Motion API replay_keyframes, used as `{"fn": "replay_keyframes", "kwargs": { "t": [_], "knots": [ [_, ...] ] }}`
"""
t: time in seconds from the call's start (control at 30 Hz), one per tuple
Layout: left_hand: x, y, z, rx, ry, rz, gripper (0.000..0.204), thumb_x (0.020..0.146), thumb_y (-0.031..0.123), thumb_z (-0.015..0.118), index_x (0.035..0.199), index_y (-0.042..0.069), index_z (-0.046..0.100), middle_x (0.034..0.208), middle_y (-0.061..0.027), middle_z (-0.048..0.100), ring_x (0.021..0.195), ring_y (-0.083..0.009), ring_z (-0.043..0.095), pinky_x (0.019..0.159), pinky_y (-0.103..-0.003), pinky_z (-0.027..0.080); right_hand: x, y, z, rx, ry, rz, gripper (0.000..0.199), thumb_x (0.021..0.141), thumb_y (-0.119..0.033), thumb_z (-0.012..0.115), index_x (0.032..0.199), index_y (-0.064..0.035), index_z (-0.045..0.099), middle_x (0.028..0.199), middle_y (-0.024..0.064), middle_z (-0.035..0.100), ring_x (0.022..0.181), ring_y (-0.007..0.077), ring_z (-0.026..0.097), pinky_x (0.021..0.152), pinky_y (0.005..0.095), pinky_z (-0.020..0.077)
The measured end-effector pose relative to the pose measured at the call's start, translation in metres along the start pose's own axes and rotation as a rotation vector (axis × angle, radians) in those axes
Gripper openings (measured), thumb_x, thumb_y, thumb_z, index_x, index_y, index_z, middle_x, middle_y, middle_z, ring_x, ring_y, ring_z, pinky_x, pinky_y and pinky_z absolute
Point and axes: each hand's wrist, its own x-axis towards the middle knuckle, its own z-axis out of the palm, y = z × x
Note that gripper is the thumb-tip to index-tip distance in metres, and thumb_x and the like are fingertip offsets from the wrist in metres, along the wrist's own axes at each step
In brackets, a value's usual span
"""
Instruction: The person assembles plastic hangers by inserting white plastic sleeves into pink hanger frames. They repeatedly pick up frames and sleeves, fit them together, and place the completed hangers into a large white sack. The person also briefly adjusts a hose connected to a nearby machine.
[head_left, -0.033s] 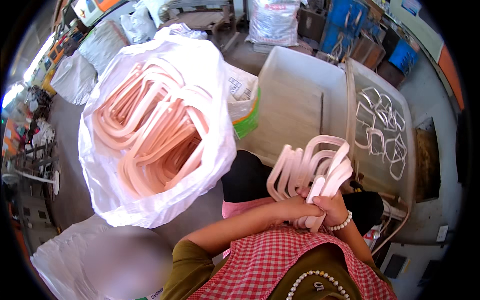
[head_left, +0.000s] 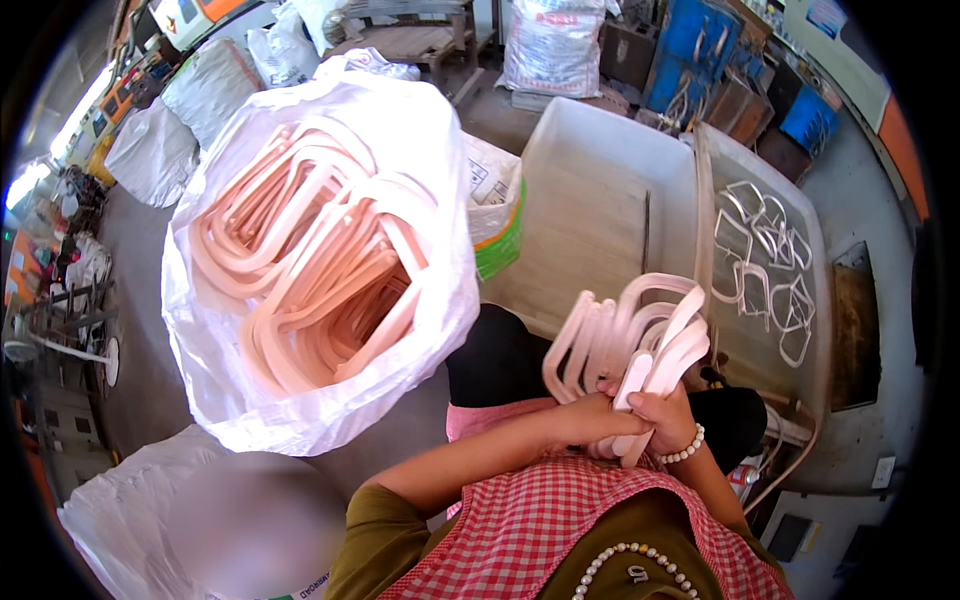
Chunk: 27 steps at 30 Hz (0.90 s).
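Both my hands grip one bunch of pale pink plastic loop-shaped handles (head_left: 630,335) just above my lap. My left hand (head_left: 590,418) clasps the bunch's lower ends from the left, while my right hand (head_left: 668,412), wearing a white bead bracelet, holds the same ends from the right. The handles fan upward over the edge of a white tub. To my left stands a big white sack (head_left: 420,180), open and filled with several more pink handles (head_left: 310,270).
A large white tub (head_left: 590,190) lies ahead with a bare bottom. Beside it, a second tub (head_left: 815,260) holds several whitish handles (head_left: 765,265). More white sacks (head_left: 200,90) stand at the back left and one (head_left: 130,520) at lower left. A green-and-white bag (head_left: 500,220) sits between sack and tub.
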Motion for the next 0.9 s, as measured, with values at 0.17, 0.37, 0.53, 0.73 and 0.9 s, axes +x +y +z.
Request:
{"fn": "replay_keyframes", "kwargs": {
  "t": [0.17,0.37,0.53,0.73,0.9],
  "knots": [
    [-0.049,0.013,-0.002,0.478,0.396,0.386,0.080,0.077,0.047,0.070,0.125,-0.009,0.039,0.123,-0.0225,0.048,0.108,-0.0286,0.054,0.090,-0.036,0.045,0.014,-0.048,0.010,-0.108,0.070,-0.262,0.042,0.076,-0.017,0.068,0.108,0.0040,0.051,0.089,0.0162,0.063,0.083,0.0259,0.063,0.076,0.0367,0.0527],
    [-0.191,0.071,0.005,0.828,0.102,0.984,0.046,0.082,0.022,0.070,0.116,-0.003,0.052,0.119,-0.0207,0.054,0.109,-0.0307,0.056,0.090,-0.038,0.047,0.033,-0.166,0.071,-0.267,-0.272,-0.799,0.044,0.079,-0.024,0.065,0.110,0.0021,0.050,0.104,0.0175,0.057,0.095,0.0264,0.059,0.087,0.0412,0.0477],
    [-0.278,0.089,0.035,1.396,1.001,1.215,0.033,0.079,0.029,0.069,0.097,0.002,0.063,0.102,-0.0133,0.063,0.096,-0.0295,0.061,0.093,-0.046,0.044,0.053,-0.206,0.207,-0.079,-0.555,-0.854,0.034,0.087,-0.020,0.052,0.114,0.0011,0.050,0.106,0.0160,0.056,0.090,0.0252,0.059,0.082,0.0384,0.0497],
    [-0.273,0.085,0.024,1.861,1.567,0.462,0.039,0.070,0.021,0.074,0.102,0.004,0.062,0.082,-0.0050,0.059,0.071,-0.0182,0.058,0.065,-0.031,0.046,0.101,-0.175,0.291,-0.506,-0.775,-0.809,0.032,0.083,-0.017,0.054,0.108,0.0027,0.051,0.098,0.0173,0.058,0.084,0.0278,0.060,0.077,0.0391,0.0500],
    [-0.286,0.069,0.032,2.059,1.408,0.764,0.036,0.065,0.007,0.072,0.100,0.003,0.062,0.076,-0.0012,0.055,0.056,-0.0122,0.051,0.047,-0.025,0.038,0.098,-0.104,0.308,-1.079,-1.008,-0.825,0.030,0.080,-0.015,0.055,0.104,0.0041,0.053,0.092,0.0184,0.059,0.080,0.0299,0.061,0.072,0.0396,0.0502]
  ]
}}
